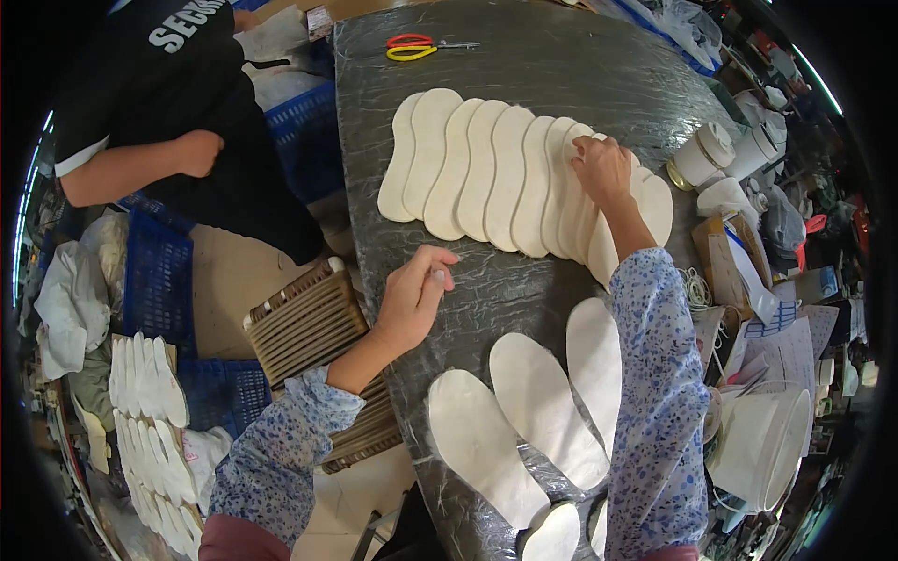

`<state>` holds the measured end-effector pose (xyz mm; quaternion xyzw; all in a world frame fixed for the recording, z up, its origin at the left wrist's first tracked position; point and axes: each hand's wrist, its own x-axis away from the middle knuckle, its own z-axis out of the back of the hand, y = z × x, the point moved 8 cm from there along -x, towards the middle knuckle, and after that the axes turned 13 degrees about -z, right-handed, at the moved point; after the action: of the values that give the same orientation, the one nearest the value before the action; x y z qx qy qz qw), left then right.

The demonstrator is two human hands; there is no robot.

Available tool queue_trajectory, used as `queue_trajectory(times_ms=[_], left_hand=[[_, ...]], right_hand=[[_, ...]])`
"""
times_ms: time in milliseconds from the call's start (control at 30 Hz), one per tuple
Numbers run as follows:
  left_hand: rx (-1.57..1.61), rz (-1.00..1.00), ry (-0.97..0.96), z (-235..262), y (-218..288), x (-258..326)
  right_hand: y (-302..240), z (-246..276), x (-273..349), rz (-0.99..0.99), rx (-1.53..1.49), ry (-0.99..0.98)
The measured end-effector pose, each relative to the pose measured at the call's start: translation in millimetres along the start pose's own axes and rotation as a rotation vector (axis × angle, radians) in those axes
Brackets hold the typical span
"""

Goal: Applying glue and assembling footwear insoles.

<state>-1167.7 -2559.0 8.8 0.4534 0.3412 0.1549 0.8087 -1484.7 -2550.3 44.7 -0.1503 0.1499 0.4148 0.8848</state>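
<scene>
While three loose cream insoles [538, 411] lie nearest on the grey wrapped table [561, 84], the left hand [412, 299] hovers just above its bare surface, fingers loosely curled and holding nothing. Farther out, the right hand [601, 168] presses bent fingertips on the right end of the overlapping row of insoles [486, 173]. Beyond the row lie red-and-yellow scissors [416, 47].
</scene>
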Motion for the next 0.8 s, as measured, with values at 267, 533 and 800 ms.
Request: queue_trajectory(times_ms=[267, 533, 800], left_hand=[[-0.024, -0.003, -0.002, -4.2, 12.0, 2.3], [-0.011, -0.022, 0.045, -7.9, -2.3, 9.9], [0.103, 0.029, 0.000, 60.0, -122.3, -31.1]], right_hand=[[38.2, 21.4, -3.6, -0.434, -1.050, -0.231], [21.7, 159.4, 138.3, -0.585, -1.851, -0.602], [135.0, 404.6, 440.8, -0.638, -1.306, -0.243]])
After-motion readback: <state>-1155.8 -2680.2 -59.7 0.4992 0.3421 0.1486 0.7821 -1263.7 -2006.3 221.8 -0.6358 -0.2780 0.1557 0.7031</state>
